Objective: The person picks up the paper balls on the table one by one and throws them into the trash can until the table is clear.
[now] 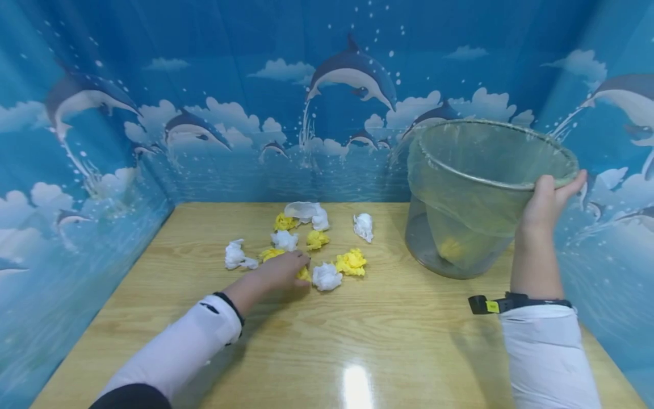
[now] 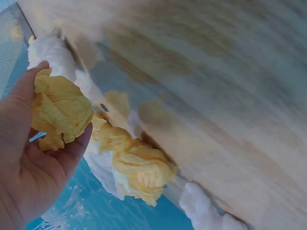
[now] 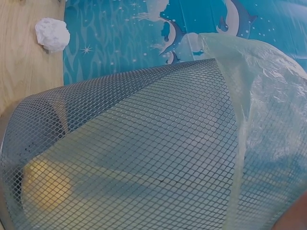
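In my left hand [image 1: 280,271] is a crumpled yellow paper ball [image 2: 61,111], gripped between thumb and fingers, over the scattered paper. Crumpled white paper balls [image 1: 327,276] and more yellow paper balls [image 1: 351,262] lie around that hand. On the right, a mesh wastebasket [image 3: 144,139] has a thin pale green plastic bag [image 1: 475,199] lining it, folded out over the rim. My right hand [image 1: 545,207] holds the basket's rim at its right side, thumb on the near side. Low inside the bag, a yellow paper ball [image 3: 48,184] shows through the mesh.
All this is on a light wood-grain table [image 1: 327,346]. Blue curtains [image 1: 245,57] printed with dolphins enclose its back and sides. One white paper ball [image 1: 363,227] lies apart, between the paper cluster and the basket.
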Tool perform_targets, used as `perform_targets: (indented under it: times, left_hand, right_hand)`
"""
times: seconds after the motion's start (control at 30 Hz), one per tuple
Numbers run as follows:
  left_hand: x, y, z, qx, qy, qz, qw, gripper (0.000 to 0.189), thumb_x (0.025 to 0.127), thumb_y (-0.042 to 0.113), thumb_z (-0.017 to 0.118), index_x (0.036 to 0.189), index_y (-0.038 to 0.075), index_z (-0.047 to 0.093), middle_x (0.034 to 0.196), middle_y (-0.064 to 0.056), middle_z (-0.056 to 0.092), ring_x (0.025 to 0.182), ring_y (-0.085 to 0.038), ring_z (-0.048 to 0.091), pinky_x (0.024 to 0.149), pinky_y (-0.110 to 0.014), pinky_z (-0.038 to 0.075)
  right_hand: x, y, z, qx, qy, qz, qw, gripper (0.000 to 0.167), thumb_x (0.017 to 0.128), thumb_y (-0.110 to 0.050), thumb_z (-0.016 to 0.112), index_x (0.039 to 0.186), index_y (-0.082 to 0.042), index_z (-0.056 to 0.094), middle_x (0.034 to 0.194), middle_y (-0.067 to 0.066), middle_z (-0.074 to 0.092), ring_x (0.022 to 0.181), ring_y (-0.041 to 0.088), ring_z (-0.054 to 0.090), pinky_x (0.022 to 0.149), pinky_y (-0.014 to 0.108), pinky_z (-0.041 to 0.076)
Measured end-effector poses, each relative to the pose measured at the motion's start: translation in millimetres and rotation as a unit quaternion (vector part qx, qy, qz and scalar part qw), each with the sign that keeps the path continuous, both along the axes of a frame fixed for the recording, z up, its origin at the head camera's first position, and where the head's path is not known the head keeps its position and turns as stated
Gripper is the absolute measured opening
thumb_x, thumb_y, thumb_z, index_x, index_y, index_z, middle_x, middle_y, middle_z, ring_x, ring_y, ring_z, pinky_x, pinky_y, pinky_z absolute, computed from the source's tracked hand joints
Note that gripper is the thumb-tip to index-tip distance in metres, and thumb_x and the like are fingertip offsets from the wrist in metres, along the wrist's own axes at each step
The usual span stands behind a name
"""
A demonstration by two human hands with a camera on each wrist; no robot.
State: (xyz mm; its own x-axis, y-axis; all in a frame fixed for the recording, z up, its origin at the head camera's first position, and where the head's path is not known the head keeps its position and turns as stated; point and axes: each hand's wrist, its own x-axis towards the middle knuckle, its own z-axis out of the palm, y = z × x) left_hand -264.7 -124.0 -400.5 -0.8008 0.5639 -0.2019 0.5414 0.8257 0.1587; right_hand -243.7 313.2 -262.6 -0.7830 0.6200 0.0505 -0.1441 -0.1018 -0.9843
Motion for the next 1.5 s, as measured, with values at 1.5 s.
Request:
perform_targets:
  times: [1.5]
  left_hand:
    - [-53.9,87.9,120.6,0.234,0.067,0.014,0.9699,0.039,0.094,0.042,0.062,0.117,0.011,0.058,0.11,-0.004,0.059,0.095,-0.017,0.056,0.079,-0.032,0.051]
  right_hand:
    - [-1.4,-3,-1.0,0.001,0.005,-0.008,1.0,0.07,0.1,-0.025,0.026,0.15,-0.038,-0.021,0.156,-0.022,-0.024,0.14,-0.009,-0.013,0.108,0.016,0.009]
